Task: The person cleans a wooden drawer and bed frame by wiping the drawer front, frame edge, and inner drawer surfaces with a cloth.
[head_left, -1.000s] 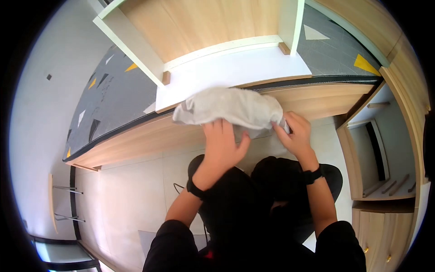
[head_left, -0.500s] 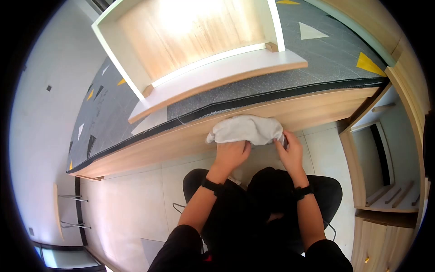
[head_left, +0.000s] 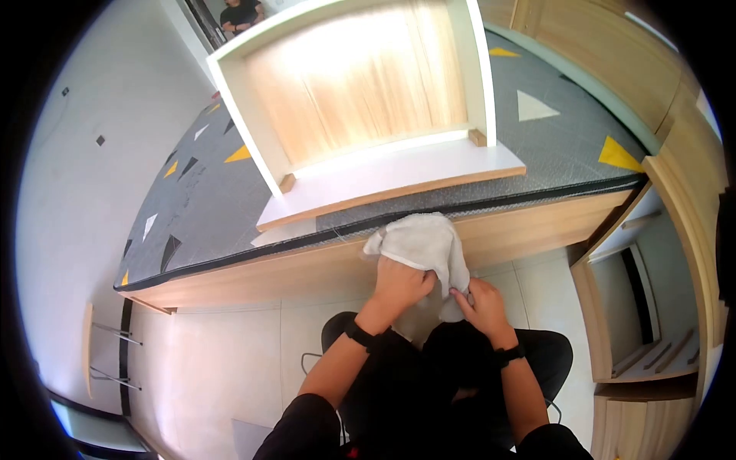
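A pale grey-white cloth (head_left: 423, 239) is bunched between my two hands, in front of the bed's wooden side board. Part of it drapes over the fingers of my left hand (head_left: 400, 285), which are closed and mostly hidden under the fabric. My right hand (head_left: 481, 305) pinches the hanging lower end of the cloth between thumb and fingers. Just beyond lies a drawer (head_left: 391, 178) with white sides and a wood-grain bottom, resting on the grey patterned mattress (head_left: 207, 180).
An open wooden cabinet (head_left: 606, 295) with loose wood strips stands at the right. The bed's side board (head_left: 230, 277) runs across in front of me. A folding stool (head_left: 90, 349) is by the left wall. Another person (head_left: 242, 14) appears at the top, with arms folded.
The cloth has shifted from a wide bundle to a draped shape with an end hanging down. My right hand has moved lower. The view has tilted up, bringing another person into sight.
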{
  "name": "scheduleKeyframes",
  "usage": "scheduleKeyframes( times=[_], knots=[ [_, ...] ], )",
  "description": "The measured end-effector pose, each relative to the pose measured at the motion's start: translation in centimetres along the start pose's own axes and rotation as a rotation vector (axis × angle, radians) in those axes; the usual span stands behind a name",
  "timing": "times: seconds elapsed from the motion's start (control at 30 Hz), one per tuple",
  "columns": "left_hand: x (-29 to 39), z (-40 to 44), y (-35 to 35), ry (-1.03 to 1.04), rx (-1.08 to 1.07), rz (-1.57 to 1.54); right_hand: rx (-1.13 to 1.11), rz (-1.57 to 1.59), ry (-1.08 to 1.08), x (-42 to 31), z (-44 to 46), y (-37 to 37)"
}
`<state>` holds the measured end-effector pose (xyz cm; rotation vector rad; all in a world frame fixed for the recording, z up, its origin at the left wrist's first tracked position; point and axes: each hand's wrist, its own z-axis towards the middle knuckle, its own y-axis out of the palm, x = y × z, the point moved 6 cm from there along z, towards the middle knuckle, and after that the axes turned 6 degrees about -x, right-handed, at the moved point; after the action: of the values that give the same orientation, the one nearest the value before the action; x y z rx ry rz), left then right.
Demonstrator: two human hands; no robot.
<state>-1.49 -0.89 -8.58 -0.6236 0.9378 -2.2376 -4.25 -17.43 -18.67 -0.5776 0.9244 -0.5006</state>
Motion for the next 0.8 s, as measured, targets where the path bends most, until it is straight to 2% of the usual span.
scheduleKeyframes(
  times=[0.1,0.17,0.2,0.27,0.33,0.4,0.47,0.53,0.63,0.67,0.73,0.77,0.8],
  knots=[
    [-0.1,1.0,-1.8,-0.023,-0.049,0.006,0.128,0.090,0.019,-2.0,0.1,-2.9],
    [-0.1,1.4,-2.9,-0.041,-0.104,-0.003,0.176,-0.175,-0.120,-4.3,0.3,-5.4],
    [0.7,1.6,-4.1,0.023,-0.070,-0.004,0.178,-0.176,-0.121,-5.3,0.7,-6.5],
    [2.3,2.7,-7.3,0.093,-0.032,-0.001,0.338,-0.164,-0.202,-8.0,1.9,-9.9],
    [4.2,4.3,-13.0,0.125,0.214,0.128,0.330,-0.127,-0.192,-10.3,4.1,-13.3],
    [3.0,5.6,-16.0,0.068,0.221,0.102,0.387,-0.280,-0.274,-12.1,6.9,-16.3],
    [2.1,7.3,-19.0,0.052,0.177,0.213,0.349,-0.341,-0.277,-14.1,10.2,-19.2],
    [2.5,8.7,-22.1,0.087,0.356,0.386,0.607,-0.507,-0.601,-17.4,13.1,-21.7],
    [1.1,10.6,-23.7,0.107,0.463,0.553,0.626,-0.578,-0.668,-18.0,17.4,-22.6],
    [0.6,11.0,-23.7,0.108,0.462,0.554,0.595,-0.634,-0.625,-17.3,18.6,-21.6],
    [-2.0,12.0,-22.0,-0.063,0.140,0.309,0.563,-0.687,-0.578,-18.6,18.9,-20.6],
    [-3.8,11.5,-20.3,-0.199,-0.019,0.156,0.184,-0.590,-0.248,-17.1,20.2,-19.2],
    [-4.5,11.0,-19.4,-0.201,-0.022,0.154,-0.188,-0.474,0.077,-15.4,20.1,-17.4]
  ],
)
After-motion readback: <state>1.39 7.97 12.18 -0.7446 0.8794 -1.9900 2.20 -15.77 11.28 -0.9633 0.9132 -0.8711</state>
